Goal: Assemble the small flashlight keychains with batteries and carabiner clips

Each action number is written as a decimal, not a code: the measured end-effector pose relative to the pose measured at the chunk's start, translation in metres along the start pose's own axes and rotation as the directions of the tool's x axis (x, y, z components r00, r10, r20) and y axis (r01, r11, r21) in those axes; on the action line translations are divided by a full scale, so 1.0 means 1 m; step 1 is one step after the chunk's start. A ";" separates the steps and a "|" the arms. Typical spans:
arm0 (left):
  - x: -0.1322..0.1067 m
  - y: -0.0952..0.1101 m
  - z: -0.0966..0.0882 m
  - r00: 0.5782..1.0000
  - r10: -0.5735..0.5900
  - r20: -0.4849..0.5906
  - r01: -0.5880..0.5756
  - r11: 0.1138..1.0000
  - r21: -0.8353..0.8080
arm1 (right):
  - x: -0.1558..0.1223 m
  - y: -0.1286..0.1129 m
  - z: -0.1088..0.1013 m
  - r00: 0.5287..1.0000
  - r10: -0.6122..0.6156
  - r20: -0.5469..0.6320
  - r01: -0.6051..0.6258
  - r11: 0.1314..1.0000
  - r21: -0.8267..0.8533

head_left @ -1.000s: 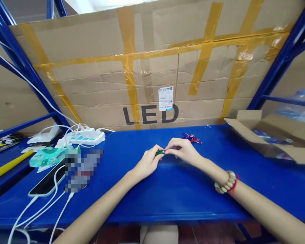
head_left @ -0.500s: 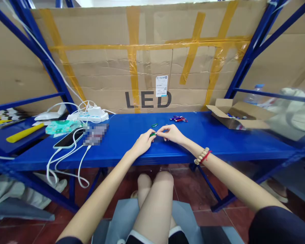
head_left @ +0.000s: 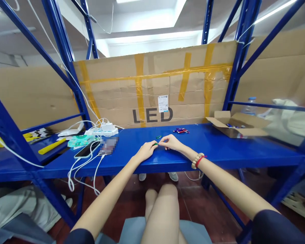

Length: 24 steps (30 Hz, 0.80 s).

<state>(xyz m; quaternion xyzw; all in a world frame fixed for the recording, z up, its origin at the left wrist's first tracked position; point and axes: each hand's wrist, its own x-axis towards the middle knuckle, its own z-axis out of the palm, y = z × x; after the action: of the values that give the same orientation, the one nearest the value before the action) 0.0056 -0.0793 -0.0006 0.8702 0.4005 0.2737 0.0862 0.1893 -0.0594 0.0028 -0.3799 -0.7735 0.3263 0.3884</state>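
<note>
My left hand (head_left: 145, 151) rests at the front of the blue table (head_left: 132, 162), its fingers closed on a small green piece (head_left: 156, 144) that is mostly hidden. Beside it, my right hand (head_left: 173, 143) has thumb and fingertips pinched together at the right end of that piece. What those fingertips grip is too small to make out. Just beyond both hands lies a green carabiner-like ring (head_left: 159, 137). Farther back and to the right is a little pile of purple and red metallic pieces (head_left: 181, 130).
At right stands an open cardboard box (head_left: 234, 130) with small items inside. On the left are a phone (head_left: 87, 150), white charging cables, a power strip (head_left: 105, 130), a teal packet (head_left: 80, 140) and a yellow rod (head_left: 52, 146). Taped cardboard (head_left: 112, 98) backs the table between blue posts.
The view has tilted upward and shifted left, showing more ceiling. Both hands keep nearly the same pose around the green piece, and the things on the table stay put.
</note>
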 end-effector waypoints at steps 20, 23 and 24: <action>0.000 0.008 0.001 0.994 -0.038 0.103 0.009 0.963 0.269 | -0.012 -0.003 0.011 0.998 -0.025 0.059 0.053 0.836 -0.546; -0.001 0.008 0.001 0.998 -0.030 0.054 0.013 0.956 0.294 | -0.008 -0.004 0.014 0.997 0.074 0.032 -0.044 0.832 -0.554; -0.001 0.008 0.001 0.999 -0.021 0.034 0.010 0.956 0.295 | -0.006 -0.004 0.015 0.994 0.101 0.033 -0.068 0.847 -0.526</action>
<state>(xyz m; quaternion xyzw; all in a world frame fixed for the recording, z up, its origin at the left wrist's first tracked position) 0.0112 -0.0856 0.0010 0.8751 0.4418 0.1943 -0.0348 0.1778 -0.0699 -0.0037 -0.4952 -0.8269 0.1310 0.2321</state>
